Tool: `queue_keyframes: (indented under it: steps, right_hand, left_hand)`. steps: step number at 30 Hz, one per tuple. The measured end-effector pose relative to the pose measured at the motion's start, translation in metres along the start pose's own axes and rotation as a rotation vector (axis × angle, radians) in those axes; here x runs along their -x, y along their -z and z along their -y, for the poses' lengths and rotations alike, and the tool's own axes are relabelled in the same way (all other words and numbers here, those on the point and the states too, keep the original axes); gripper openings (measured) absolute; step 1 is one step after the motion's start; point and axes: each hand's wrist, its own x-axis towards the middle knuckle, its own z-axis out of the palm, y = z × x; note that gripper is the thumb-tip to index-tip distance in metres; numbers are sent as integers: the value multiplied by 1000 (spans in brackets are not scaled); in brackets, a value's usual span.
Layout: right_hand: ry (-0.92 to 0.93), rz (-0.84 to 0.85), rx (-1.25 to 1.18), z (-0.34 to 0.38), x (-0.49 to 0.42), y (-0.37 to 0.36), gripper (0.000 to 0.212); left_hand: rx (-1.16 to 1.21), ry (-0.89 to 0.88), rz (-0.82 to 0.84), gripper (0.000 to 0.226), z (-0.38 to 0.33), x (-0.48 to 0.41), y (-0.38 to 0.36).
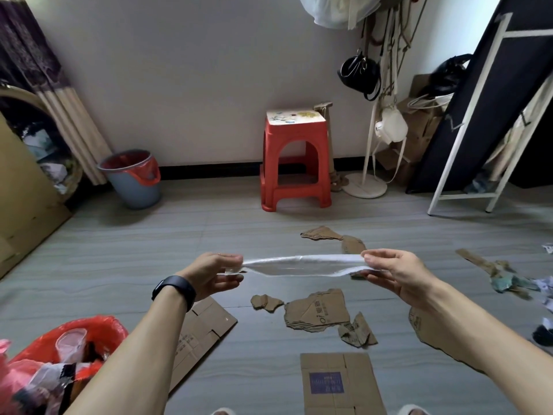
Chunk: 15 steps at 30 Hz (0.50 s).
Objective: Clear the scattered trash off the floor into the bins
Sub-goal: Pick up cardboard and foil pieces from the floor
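Note:
A thin clear plastic bag (302, 265) is stretched flat between both hands, above the floor. My left hand (214, 272) pinches its left end and my right hand (395, 271) pinches its right end. Torn cardboard pieces (318, 313) lie on the grey floor below and beyond the bag. A flat cardboard box (339, 383) lies near my feet, another (203, 327) partly under my left forearm. A red-lined bin (57, 363) full of trash stands at the bottom left. A grey bin with a red liner (131, 178) stands by the far wall.
A red plastic stool (294, 158) stands against the back wall. Crumpled paper and scraps (508, 280) lie at the right. A white rack (466, 163), boxes and hanging bags fill the right corner. A large cardboard sheet (21, 199) leans at the left.

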Motion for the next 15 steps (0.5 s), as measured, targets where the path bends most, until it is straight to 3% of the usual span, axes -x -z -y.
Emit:
queue_keyframes:
  steps: [3, 9, 13, 15]
  right_hand:
    - [-14, -5, -22, -3, -2, 1, 42]
    - [74, 21, 50, 3, -2, -23, 30]
    - [157, 97, 355, 8, 10, -68, 20]
    - [205, 213, 494, 3, 10, -111, 20]
  left_hand:
    - [-24, 0, -16, 40, 3, 0, 3]
    - [-115, -99, -101, 28, 2, 15, 22]
    - [-488, -117, -237, 21, 13, 33, 68]
    - [-608, -96, -307, 17, 36, 60, 108]
